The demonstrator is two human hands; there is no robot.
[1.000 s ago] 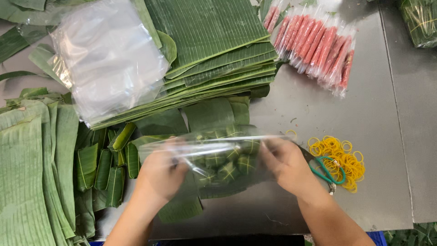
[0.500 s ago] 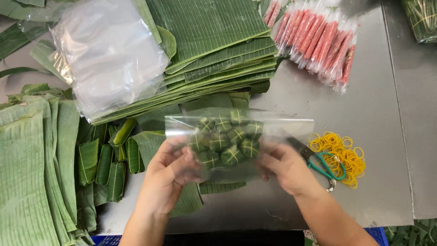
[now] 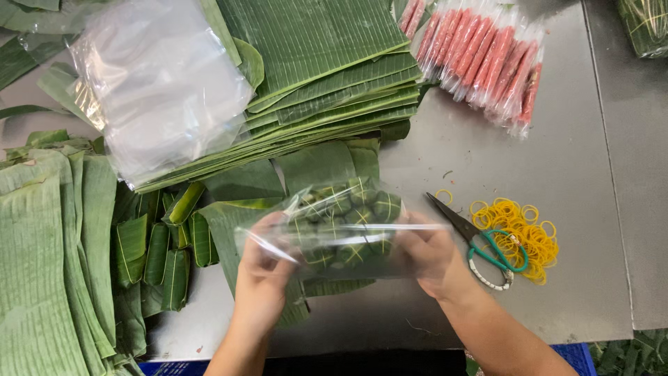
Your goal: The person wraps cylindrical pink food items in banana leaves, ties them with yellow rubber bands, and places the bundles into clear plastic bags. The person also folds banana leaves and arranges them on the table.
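Bag [image 3: 341, 230] of leaf parcels dropped toward 6 o'clock; left hand [image 3: 264, 268] and right hand [image 3: 431, 254] pinched its sides, stretching it flat.

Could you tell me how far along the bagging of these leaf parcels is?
Done: a batch of tied parcels sits inside the clear bag. In hand: the left hand and right hand grip the bag at its two sides. Left: loose parcels lie on the table, and spare bags wait on the leaves.
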